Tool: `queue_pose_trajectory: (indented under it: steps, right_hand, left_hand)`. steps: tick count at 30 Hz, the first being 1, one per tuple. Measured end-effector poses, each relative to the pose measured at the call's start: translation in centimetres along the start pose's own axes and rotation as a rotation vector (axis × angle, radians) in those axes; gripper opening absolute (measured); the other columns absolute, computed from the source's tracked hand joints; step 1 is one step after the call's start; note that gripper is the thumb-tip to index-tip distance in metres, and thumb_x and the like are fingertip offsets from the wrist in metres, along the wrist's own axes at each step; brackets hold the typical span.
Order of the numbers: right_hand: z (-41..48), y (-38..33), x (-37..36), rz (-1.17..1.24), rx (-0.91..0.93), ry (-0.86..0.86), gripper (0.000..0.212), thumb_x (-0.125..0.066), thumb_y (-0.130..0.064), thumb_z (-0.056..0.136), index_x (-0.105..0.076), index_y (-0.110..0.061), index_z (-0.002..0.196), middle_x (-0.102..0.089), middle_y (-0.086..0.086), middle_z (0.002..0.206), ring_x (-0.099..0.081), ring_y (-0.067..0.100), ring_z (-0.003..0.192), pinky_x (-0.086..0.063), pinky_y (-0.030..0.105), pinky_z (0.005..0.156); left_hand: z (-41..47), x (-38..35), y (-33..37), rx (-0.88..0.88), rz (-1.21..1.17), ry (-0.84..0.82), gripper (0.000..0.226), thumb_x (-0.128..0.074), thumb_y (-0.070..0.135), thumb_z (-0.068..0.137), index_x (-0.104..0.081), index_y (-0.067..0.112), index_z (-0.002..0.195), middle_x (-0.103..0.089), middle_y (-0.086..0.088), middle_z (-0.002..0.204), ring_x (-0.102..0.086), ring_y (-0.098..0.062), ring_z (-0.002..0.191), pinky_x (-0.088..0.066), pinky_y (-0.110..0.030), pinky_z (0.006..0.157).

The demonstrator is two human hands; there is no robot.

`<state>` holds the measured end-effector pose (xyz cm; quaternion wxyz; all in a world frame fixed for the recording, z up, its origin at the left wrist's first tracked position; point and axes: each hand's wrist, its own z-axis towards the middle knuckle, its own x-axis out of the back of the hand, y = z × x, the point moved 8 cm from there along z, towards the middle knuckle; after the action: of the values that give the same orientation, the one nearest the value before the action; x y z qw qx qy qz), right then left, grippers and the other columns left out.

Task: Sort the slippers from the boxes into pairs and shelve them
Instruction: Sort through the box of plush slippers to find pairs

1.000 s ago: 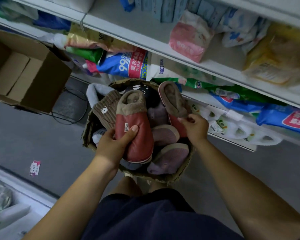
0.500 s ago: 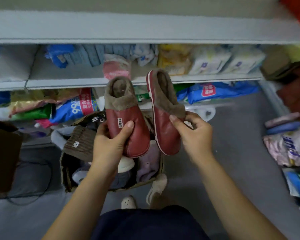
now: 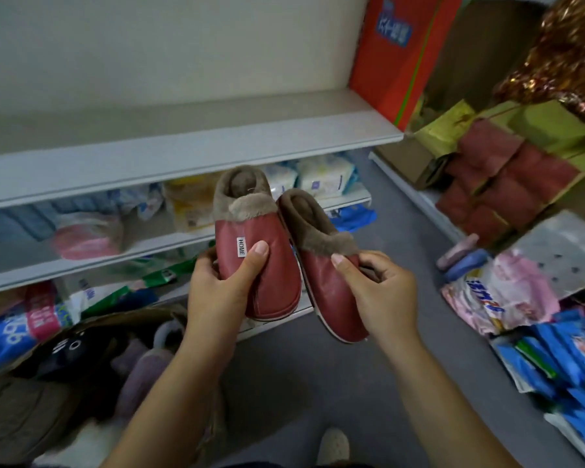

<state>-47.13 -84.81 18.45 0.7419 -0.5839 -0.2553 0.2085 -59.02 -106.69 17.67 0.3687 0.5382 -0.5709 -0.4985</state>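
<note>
Since both slippers [image 3: 267, 288] left the box [image 3: 92, 324]: red pair matched, raised before the upper shelf [image 3: 200, 143]; shelving judged next.
Left hand [image 3: 217, 292]: curled round the "HOME" slipper [image 3: 271, 278], thumb on top.
Right hand [image 3: 382, 295]: pinches the other slipper [image 3: 328, 295], tilted, just beside its mate.

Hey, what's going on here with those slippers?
A person is holding up a matching pair of red, fleece-lined slippers. The left hand grips the slipper with the HOME tag. The right hand grips the other slipper, tilted, close beside it. Both are in front of the grey shelf, not yet set on it. The cardboard box at lower left holds more slippers.
</note>
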Motion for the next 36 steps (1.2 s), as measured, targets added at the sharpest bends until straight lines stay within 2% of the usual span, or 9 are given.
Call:
queue_pose_trajectory:
  steps: [6, 12, 18, 23, 26, 29, 31, 34, 36]
  right_hand:
    - [8.8, -0.3, 6.8, -0.031, 0.069, 0.057, 0.01, -0.083, -0.017, 0.08, -0.075, -0.016, 0.074, -0.071, -0.004, 0.08, -0.064, 0.002, 0.073, -0.044, 0.011, 0.071]
    - [18.6, -0.7, 8.4, -0.057, 0.108, 0.169, 0.009, -0.082, -0.031, 0.08, -0.076, -0.025, 0.079, -0.073, -0.004, 0.089, -0.065, 0.002, 0.08, -0.043, 0.009, 0.072]
    - [30.2, 0.0, 5.0, -0.154, 0.131, 0.191, 0.018, -0.081, -0.035, 0.077, -0.074, -0.02, 0.071, -0.071, -0.002, 0.076, -0.064, 0.009, 0.073, -0.048, 0.025, 0.073]
    - [38.4, 0.7, 1.2, -0.256, 0.227, 0.201, 0.02, -0.082, -0.03, 0.078, -0.073, -0.015, 0.067, -0.06, -0.005, 0.064, -0.055, 0.008, 0.064, -0.037, 0.013, 0.062]
    - [42.6, 2.3, -0.9, -0.293, 0.24, 0.209, 0.027, -0.081, -0.031, 0.078, -0.069, -0.012, 0.063, -0.062, 0.0, 0.064, -0.056, 0.012, 0.063, -0.04, 0.023, 0.062]
    - [45.4, 3.8, -2.7, -0.345, 0.222, 0.198, 0.026, -0.08, -0.033, 0.078, -0.072, -0.011, 0.067, -0.067, 0.001, 0.071, -0.061, 0.014, 0.07, -0.044, 0.028, 0.067]
    - [46.6, 5.3, -4.2, -0.411, 0.189, 0.128, 0.031, -0.074, -0.044, 0.082, -0.075, -0.014, 0.074, -0.071, -0.002, 0.078, -0.064, 0.016, 0.078, -0.05, 0.034, 0.076]
    - [47.2, 6.8, -5.6, -0.58, 0.161, -0.039, 0.056, -0.047, -0.068, 0.088, -0.078, -0.022, 0.098, -0.071, -0.006, 0.109, -0.063, 0.019, 0.104, -0.051, 0.039, 0.091]
    - [46.8, 7.1, -5.8, -0.68, 0.174, -0.137, 0.06, -0.04, -0.068, 0.092, -0.07, -0.026, 0.123, -0.061, -0.006, 0.135, -0.055, 0.018, 0.124, -0.047, 0.036, 0.104]
  left_hand:
    - [2.2, -10.5, 0.7, -0.038, -0.001, -0.015, 0.041, -0.081, 0.039, 0.08, -0.067, 0.02, 0.113, -0.077, -0.003, 0.103, -0.076, -0.013, 0.086, -0.061, -0.023, 0.067]
    - [7.2, -15.5, 2.7, -0.085, 0.052, 0.054, 0.06, -0.085, 0.045, 0.075, -0.062, 0.016, 0.123, -0.074, 0.001, 0.102, -0.075, -0.007, 0.079, -0.056, -0.017, 0.06]
    - [16.6, -20.9, 5.6, -0.166, 0.172, 0.049, 0.059, -0.08, 0.048, 0.081, -0.059, 0.016, 0.126, -0.069, 0.007, 0.104, -0.065, -0.001, 0.086, -0.048, -0.01, 0.058]
    - [25.8, -26.9, 7.1, -0.214, 0.15, -0.033, 0.069, -0.078, 0.045, 0.085, -0.048, 0.023, 0.143, -0.065, 0.006, 0.119, -0.065, -0.005, 0.097, -0.054, -0.025, 0.085]
    - [30.3, -30.0, 7.3, -0.229, 0.174, -0.084, 0.066, -0.076, 0.044, 0.087, -0.047, 0.025, 0.143, -0.063, 0.007, 0.12, -0.065, -0.008, 0.1, -0.053, -0.031, 0.091]
    - [34.1, -32.3, 6.5, -0.249, 0.32, -0.116, 0.076, -0.072, 0.055, 0.086, -0.042, 0.024, 0.148, -0.061, -0.002, 0.134, -0.061, -0.023, 0.121, -0.05, -0.04, 0.103]
    - [35.5, -32.8, 5.9, -0.241, 0.635, -0.082, 0.095, -0.053, 0.072, 0.079, -0.031, 0.02, 0.156, -0.043, -0.013, 0.151, -0.039, -0.034, 0.141, -0.032, -0.047, 0.116]
    - [35.8, -32.4, 5.9, -0.366, 0.807, -0.072, 0.111, -0.035, 0.081, 0.072, -0.012, 0.019, 0.162, -0.005, -0.012, 0.169, -0.002, -0.028, 0.155, -0.003, -0.046, 0.123]
    - [35.5, -32.7, 5.7, -0.535, 0.85, -0.155, 0.115, -0.031, 0.085, 0.075, -0.007, 0.015, 0.163, -0.003, -0.01, 0.17, -0.001, -0.023, 0.156, -0.002, -0.045, 0.127]
